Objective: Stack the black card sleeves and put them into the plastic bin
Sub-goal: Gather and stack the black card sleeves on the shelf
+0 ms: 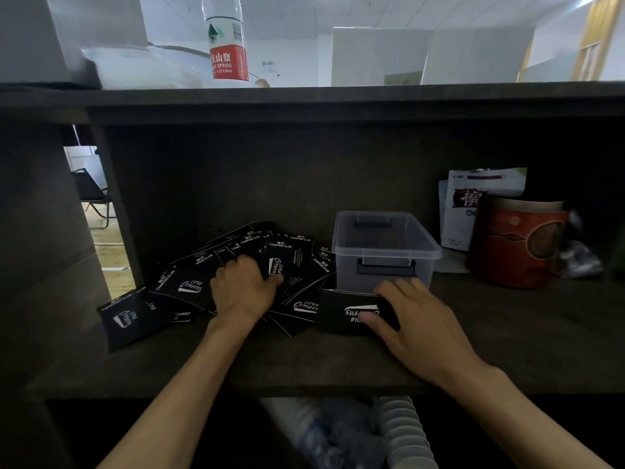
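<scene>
Head view, single frame.

Item 1. Dark shelf (304, 363), one compartment of a dark wooden unit, seen from the front and slightly above.

Item 2. Black card sleeves (189, 286), printed in white, scattered in a loose overlapping heap on the left half of the shelf; the heap reaches up to the left wall of the bin.

Item 3. Left hand (245, 289), laid palm down on the middle of the heap. The fingers are bent over the sleeves, and the thumb is pressed against one sleeve that stands slightly raised; whether that sleeve is truly pinched cannot be told.

Item 4. Gathered stack (351, 311) of sleeves, held just in front of the bin's near wall, low over the shelf. It is gripped by the right hand (416, 319), thumb on the printed top face, the other fingers curled over the far edge.

Item 5. Plastic bin (385, 248), clear, lidless, with a grey latch handle on the near side and another on the far side, placed right of the heap. No sleeves can be made out inside.

Item 6. Red canister (517, 242) and white packet (473, 204), stood right of the bin, near but apart.

Item 7. Water bottle (226, 45), red label, upright on the unit's top.
</scene>
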`<state>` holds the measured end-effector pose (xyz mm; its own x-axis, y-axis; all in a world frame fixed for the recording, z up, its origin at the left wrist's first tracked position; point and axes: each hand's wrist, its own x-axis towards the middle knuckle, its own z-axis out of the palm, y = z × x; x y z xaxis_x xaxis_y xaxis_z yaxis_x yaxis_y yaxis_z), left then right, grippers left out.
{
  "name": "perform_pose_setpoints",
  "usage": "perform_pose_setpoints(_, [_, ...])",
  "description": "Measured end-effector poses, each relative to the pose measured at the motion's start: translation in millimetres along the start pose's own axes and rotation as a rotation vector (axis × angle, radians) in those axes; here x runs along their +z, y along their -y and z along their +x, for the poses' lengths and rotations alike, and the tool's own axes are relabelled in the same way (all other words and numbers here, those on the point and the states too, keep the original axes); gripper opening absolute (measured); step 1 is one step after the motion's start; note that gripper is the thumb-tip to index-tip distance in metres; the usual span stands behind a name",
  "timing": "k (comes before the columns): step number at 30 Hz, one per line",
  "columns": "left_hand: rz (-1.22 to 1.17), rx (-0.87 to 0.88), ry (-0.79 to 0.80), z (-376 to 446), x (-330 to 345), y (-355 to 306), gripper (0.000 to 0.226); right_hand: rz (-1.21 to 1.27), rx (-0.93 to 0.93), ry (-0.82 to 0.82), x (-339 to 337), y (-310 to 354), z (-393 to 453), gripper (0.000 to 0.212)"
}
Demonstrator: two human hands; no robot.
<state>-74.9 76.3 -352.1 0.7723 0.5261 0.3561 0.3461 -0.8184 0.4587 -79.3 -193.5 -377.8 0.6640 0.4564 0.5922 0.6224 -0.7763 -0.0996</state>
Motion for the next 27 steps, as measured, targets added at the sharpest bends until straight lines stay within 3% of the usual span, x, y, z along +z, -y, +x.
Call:
perform_pose_setpoints(4, [-0.309, -0.059, 0.039, 1, -7, -1, 0.040, 0.021, 0.015, -0.002, -1, -1, -1, 0.034])
perform_pose_setpoints(9, [-0.714, -0.002, -0.282, -8, -26, 21, 0.022, 0.028, 0.039, -0.010, -1, -4, -1, 0.035])
perform_pose_setpoints(11, [-0.907, 0.094, -0.261, -19, -29, 34, 0.023, 0.023, 0.045, -0.015, 0, -4, -1, 0.036])
perform_pose_setpoints(13, [-0.845, 0.154, -0.232, -24, -26, 41, 0.025, 0.016, 0.042, -0.011, 1, -5, -1, 0.038])
perform_pose_setpoints(17, [-0.625, 0.099, -0.219, -10, -24, 41, 0.019, 0.017, 0.050, -0.001, 1, -4, -1, 0.040])
perform_pose_setpoints(20, [-0.204, 0.125, -0.133, -4, -23, 37, 0.025, 0.018, 0.057, 0.001, 1, -4, -1, 0.040])
perform_pose_setpoints(22, [-0.017, 0.226, -0.214, -5, -22, 34, 0.024, 0.019, 0.062, 0.008, 1, -5, -1, 0.041])
perform_pose_setpoints(23, [-0.040, 0.285, -0.265, -6, -23, 33, 0.019, 0.019, 0.064, 0.008, 1, -5, 0, 0.041])
perform_pose_setpoints(25, [-0.315, 0.309, -0.269, -8, -33, 36, 0.006, 0.024, 0.065, 0.007, 1, -5, 0, 0.042])
perform_pose_setpoints(27, [-0.655, 0.340, -0.155, -14, -46, 40, 0.018, 0.027, 0.065, 0.004, 1, -6, 0, 0.042])
